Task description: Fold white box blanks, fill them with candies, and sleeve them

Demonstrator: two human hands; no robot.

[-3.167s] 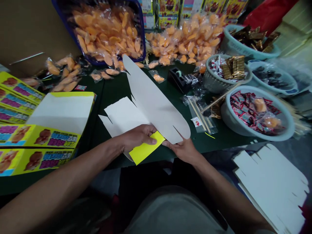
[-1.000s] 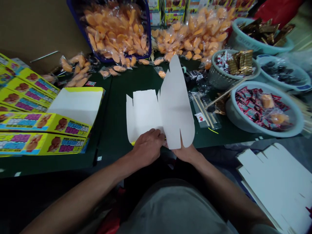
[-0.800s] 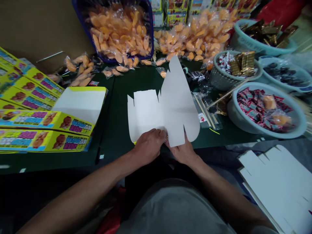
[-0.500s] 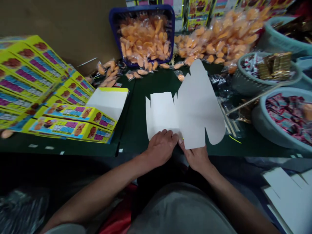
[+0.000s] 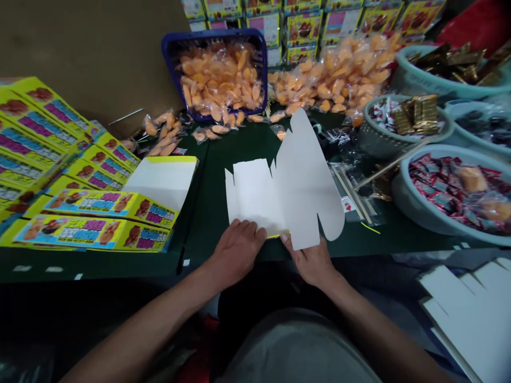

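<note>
A flat white die-cut cardboard blank (image 5: 279, 191) with notched flaps and a rounded end lies on the dark green table (image 5: 199, 250), its near edge between my hands. My left hand (image 5: 237, 247) presses down on the blank's near edge, fingers spread on top. My right hand (image 5: 309, 260) pinches the edge of the rounded panel from below. A thin sliver of a yellow card (image 5: 275, 236) shows under the blank, and the rest of it is hidden.
Yellow printed boxes (image 5: 96, 226) lie stacked at the left, one open (image 5: 159, 181). Ahead sits a blue basket (image 5: 215, 69) of orange packets. Bowls of wrapped sweets (image 5: 439, 207) fill the right, and a stack of white blanks (image 5: 467, 324) lies at the lower right.
The blank has swung from a slant to pointing away from me and lies flatter. The yellow card has gone almost entirely beneath it. The whole view has shifted as my head moved.
</note>
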